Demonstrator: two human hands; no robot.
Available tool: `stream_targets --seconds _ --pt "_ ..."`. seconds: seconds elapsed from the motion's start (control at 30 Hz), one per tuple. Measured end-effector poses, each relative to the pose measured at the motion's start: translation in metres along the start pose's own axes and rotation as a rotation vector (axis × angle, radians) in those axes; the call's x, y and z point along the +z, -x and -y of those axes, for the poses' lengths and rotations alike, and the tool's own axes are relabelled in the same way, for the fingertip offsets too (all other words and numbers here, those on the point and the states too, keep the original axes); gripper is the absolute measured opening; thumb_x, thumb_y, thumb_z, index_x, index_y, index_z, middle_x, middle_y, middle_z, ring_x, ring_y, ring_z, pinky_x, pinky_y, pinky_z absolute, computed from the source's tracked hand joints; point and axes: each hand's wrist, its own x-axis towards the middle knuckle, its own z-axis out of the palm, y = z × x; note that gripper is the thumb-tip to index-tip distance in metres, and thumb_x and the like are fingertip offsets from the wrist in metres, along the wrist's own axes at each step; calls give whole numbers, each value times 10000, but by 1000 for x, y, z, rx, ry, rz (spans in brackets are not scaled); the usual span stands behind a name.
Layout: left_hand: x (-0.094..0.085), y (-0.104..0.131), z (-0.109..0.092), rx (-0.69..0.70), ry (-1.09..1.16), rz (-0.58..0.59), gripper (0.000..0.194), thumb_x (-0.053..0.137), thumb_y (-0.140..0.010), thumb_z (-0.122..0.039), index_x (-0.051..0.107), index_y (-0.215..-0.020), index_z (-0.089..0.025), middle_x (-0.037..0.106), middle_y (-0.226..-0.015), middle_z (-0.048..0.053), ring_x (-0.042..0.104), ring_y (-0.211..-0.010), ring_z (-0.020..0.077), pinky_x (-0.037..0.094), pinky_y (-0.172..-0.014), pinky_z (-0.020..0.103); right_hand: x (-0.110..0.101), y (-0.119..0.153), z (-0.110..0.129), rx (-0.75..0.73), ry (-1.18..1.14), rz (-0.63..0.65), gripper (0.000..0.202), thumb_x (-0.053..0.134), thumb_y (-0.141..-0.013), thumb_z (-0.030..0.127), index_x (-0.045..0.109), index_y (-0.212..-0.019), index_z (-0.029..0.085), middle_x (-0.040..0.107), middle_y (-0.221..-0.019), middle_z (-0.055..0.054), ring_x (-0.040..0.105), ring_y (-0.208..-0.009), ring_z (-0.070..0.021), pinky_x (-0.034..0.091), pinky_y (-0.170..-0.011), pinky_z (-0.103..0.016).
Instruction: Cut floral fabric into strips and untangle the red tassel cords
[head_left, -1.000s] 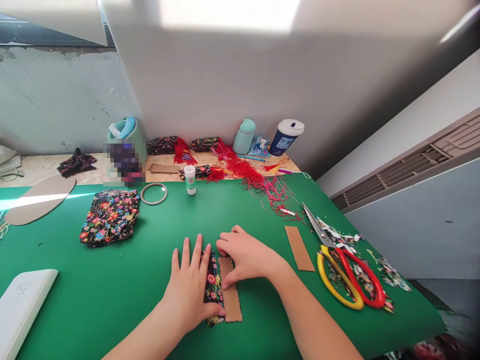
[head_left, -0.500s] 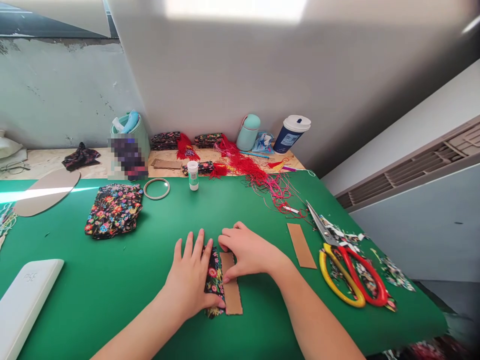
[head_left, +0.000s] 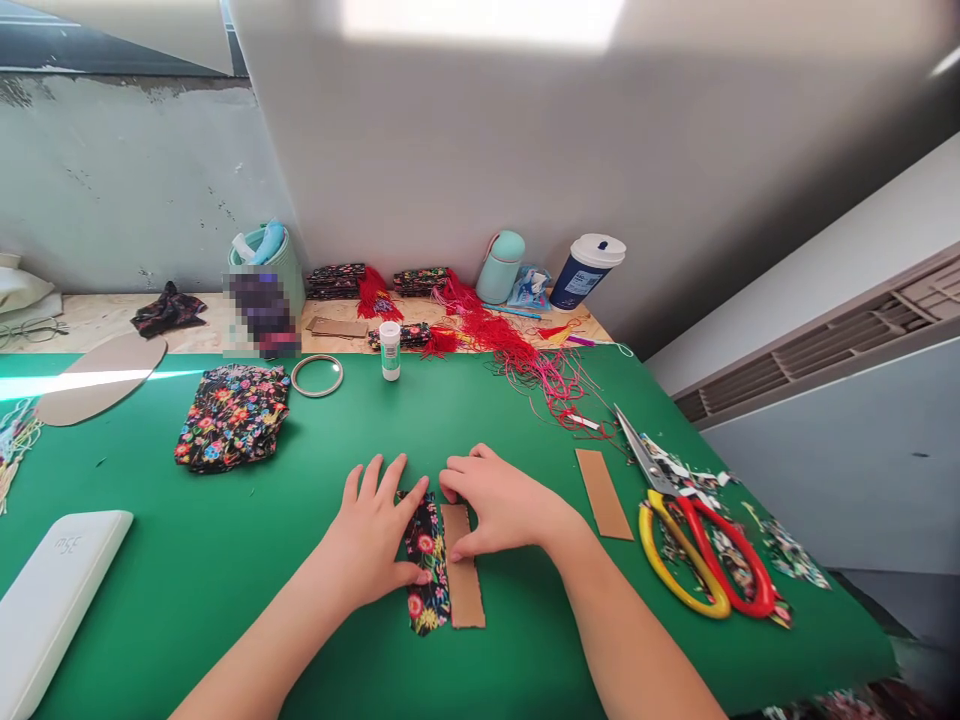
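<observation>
A narrow strip of black floral fabric (head_left: 429, 560) lies on the green mat, alongside a brown cardboard strip (head_left: 467, 590). My left hand (head_left: 373, 535) is spread flat over the fabric's left side, its index finger near the top end and its thumb on the middle. My right hand (head_left: 502, 505) bends over the upper part of the cardboard, thumb pressed on its face and curled fingers at its top end. The undersides of those fingers are hidden. A second cardboard strip (head_left: 604, 495) lies apart, right of my right hand.
Large scissors (head_left: 682, 540) with red and yellow handles lie on the right among fabric scraps. A glue stick (head_left: 390, 352), a tape ring (head_left: 317, 376) and folded floral fabric (head_left: 232, 418) sit farther back. Red tassels (head_left: 491, 335) spread along the back; a white power bank (head_left: 67, 580) lies left.
My left hand has slid slightly left, and its thumb has drawn back from the cardboard's edge, baring more fabric. My right hand stays on the cardboard strip.
</observation>
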Motion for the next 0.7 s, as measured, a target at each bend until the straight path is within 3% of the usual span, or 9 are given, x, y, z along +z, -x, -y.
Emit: stream_targets --seconds 0.2,0.27,0.33,0.43,0.53,0.6,0.7 --pt "-3 1 1 35 8 29 923 757 -589 -496 379 -1403 -280 133 -1552 138 156 -1390 418 199 -1079 599 -3 1 1 14 -9 -19 466 735 -557 579 529 -739 203 590 -765 -5 529 -693 -176 382 -749 -339" --pt "-3 1 2 62 11 9 922 738 -611 -512 361 -1414 -259 120 -1552 147 148 -1395 407 201 -1082 594 -5 1 -3 61 -49 -63 456 712 -600 598 541 -764 208 606 -757 -1 547 -704 -181 387 -728 -331" --pt "-2 0 3 65 9 -37 860 681 -689 -517 338 -1426 -239 127 -1550 150 154 -1398 392 207 -1086 583 -7 0 -12 167 -94 -196 407 634 -706 595 547 -806 210 623 -786 -17 566 -727 -192 401 -709 -330" --pt "-2 -3 4 32 -10 -98 748 603 -781 -496 340 -1427 -225 168 -1543 148 186 -1394 378 229 -1085 565 -7 -2 -38 390 -141 -552 314 475 -855 500 539 -912 198 629 -913 -84 584 -825 -230 436 -747 -357" --pt "-2 -6 4 0 -43 -124 705 575 -815 -474 342 -1426 -212 203 -1534 148 219 -1385 372 243 -1084 553 -5 -3 -73 607 -76 -847 358 428 -870 447 527 -1034 144 581 -1056 -178 542 -1018 -300 418 -889 -413" --pt "-2 -7 4 -10 -61 -122 691 555 -828 -475 342 -1427 -204 223 -1528 146 232 -1382 367 242 -1088 546 -3 -3 -94 760 19 -910 484 457 -842 461 488 -1152 90 524 -1178 -234 484 -1122 -352 378 -954 -459" --pt "-2 -8 3 -21 -76 -94 686 549 -831 -474 350 -1424 -193 244 -1522 143 241 -1379 367 240 -1093 539 -1 -8 -117 862 62 -868 706 498 -807 509 370 -1308 29 401 -1359 -267 367 -1269 -370 313 -1035 -470"
